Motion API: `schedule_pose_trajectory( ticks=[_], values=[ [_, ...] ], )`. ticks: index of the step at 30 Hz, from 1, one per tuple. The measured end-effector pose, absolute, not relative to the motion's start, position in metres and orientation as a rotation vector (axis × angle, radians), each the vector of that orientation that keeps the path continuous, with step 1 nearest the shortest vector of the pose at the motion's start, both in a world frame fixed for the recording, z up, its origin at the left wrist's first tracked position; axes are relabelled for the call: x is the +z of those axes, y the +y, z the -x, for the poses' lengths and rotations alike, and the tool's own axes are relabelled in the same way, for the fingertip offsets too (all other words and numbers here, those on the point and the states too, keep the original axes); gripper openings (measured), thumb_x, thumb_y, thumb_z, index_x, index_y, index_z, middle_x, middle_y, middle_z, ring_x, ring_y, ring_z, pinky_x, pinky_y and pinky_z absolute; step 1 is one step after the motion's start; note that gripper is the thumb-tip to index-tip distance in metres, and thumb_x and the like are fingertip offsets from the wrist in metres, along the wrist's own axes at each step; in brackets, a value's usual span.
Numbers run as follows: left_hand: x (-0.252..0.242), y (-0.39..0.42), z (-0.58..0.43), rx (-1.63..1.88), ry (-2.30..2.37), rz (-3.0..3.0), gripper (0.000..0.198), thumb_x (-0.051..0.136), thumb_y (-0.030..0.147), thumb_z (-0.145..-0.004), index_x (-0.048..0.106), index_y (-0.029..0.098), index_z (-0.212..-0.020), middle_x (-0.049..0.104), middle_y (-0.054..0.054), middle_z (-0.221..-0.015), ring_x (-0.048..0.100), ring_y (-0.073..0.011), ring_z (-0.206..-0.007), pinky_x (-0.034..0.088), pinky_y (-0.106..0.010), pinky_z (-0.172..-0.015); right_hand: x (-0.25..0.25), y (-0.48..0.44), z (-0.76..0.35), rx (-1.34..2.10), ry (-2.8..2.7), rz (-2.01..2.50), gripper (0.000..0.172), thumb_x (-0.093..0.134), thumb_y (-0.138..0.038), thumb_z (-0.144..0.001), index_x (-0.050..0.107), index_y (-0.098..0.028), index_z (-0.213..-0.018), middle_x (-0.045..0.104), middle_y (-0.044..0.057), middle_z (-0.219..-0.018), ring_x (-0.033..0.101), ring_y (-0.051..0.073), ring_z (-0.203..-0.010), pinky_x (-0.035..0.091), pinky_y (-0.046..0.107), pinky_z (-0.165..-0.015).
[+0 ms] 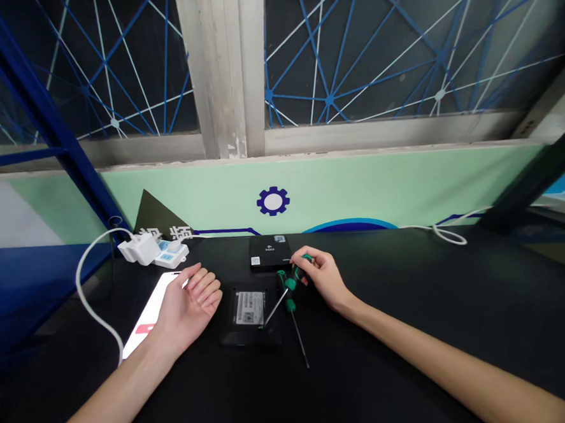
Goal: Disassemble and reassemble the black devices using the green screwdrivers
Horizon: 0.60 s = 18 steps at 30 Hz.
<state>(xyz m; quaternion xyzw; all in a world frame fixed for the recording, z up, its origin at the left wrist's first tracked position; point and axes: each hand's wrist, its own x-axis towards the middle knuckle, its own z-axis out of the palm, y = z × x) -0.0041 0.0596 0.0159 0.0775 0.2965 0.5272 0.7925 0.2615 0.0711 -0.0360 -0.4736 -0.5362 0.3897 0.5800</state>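
A flat black case (250, 308) is set between the two hands, its white label facing up. Over it a green-handled screwdriver (291, 284) is slanted, its shaft pointed back toward the person and to the left, its tip brought to the near right corner of the label; whether the case is touched by the tip cannot be told. The screwdriver's handle end is gripped in the bent fingers of the right hand (322, 276), which is held beyond the case's right side. The left hand (187, 306) is loosely curled just left of the case, with nothing seen gripped, and a lit phone (150, 315) is partly covered by it. Right of the case, a second screwdriver (299, 338) is laid; behind the case, a black box (270, 252) is placed.
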Motion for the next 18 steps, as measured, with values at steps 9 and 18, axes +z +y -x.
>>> schedule_pose_trajectory(
  ticks=[9,18],
  values=[
    [0.0134,0.0606,0.0017,1.149,0.797,-0.290,0.058,0.050,0.014,-0.093,0.007,0.024,-0.056,0.015,0.008,-0.042,0.019,-0.0083,-0.031,0.022,-0.024,-0.030,-0.0365,0.0725,-0.2613,0.907,-1.263,1.106,0.032,0.073,-0.049,-0.076,0.066,-0.018,-0.070,0.062,-0.001,-0.065,0.047,0.009,-0.045,0.041,0.022,-0.042],
    [0.0136,0.0567,0.0032,1.121,0.774,-0.368,0.055,0.047,0.005,-0.080,0.001,0.025,-0.057,0.017,0.006,-0.038,0.020,-0.0081,-0.032,0.024,-0.024,-0.032,-0.0386,0.0722,-0.2623,0.895,-1.275,1.110,0.033,0.073,-0.049,-0.078,0.066,-0.018,-0.071,0.061,-0.001,-0.064,0.048,0.009,-0.044,0.041,0.021,-0.042]
  ],
)
